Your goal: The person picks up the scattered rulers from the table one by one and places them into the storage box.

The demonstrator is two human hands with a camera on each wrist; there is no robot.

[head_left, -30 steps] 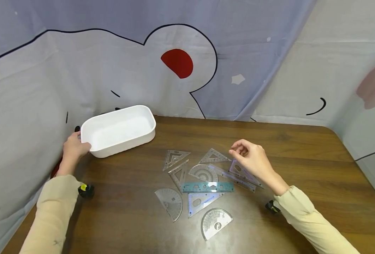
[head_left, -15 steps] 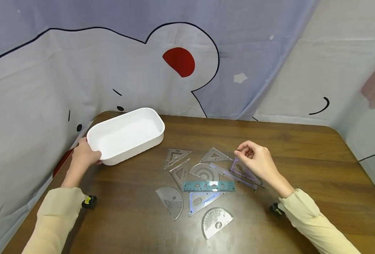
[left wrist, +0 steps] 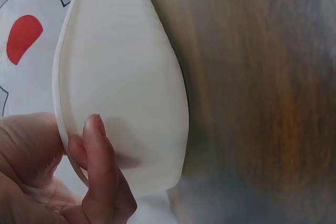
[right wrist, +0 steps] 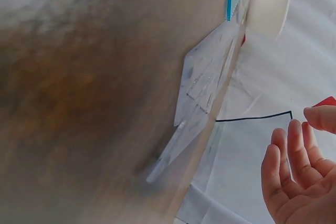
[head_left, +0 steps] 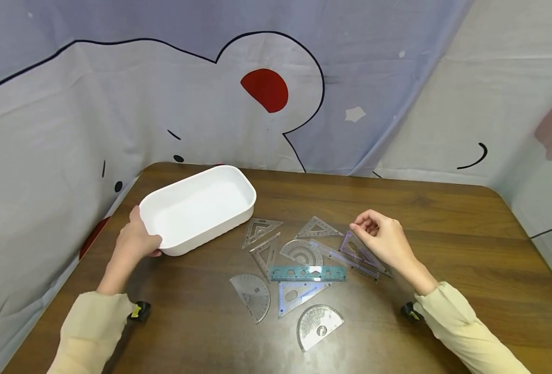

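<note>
My left hand (head_left: 134, 238) grips the near-left corner of a white plastic bin (head_left: 196, 208), thumb over the rim and fingers against the outer wall in the left wrist view. My right hand (head_left: 384, 238), fingers loosely bent and holding nothing, hovers beside a purple-marked set square (head_left: 357, 249). Next to that lies a clear ruler (head_left: 346, 261) with a blue strip. A teal ruler (head_left: 307, 274) crosses the middle of the spread, with a blue-marked set square (head_left: 299, 297) below it. Clear protractors (head_left: 319, 326) and clear set squares (head_left: 318, 228) lie around them.
The wooden table (head_left: 468, 249) carries everything. Behind it hangs a printed curtain (head_left: 238, 130), which also runs along the left side. The bin's right end stands close to a clear set square (head_left: 259, 230).
My left hand has drawn the bin to the right and nearer, toward the rulers and set squares. My right hand has shifted slightly right; the drawing tools stay where they were.
</note>
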